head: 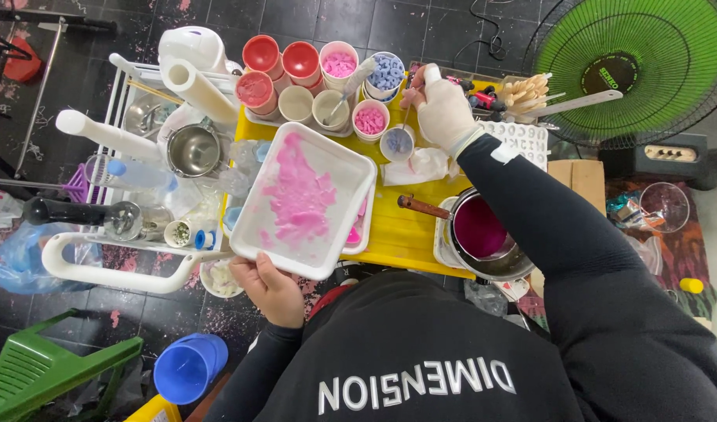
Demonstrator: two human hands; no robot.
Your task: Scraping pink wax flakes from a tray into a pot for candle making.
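Your left hand [271, 287] grips the near edge of the white tray [305, 200] smeared pink, held over the yellow table [401, 227]. Your gloved right hand [444, 109] pinches a small spoon [406, 117] above a little cup [396, 144] behind the tray; a saucepan [483, 233] of dark pink liquid sits right of the tray.
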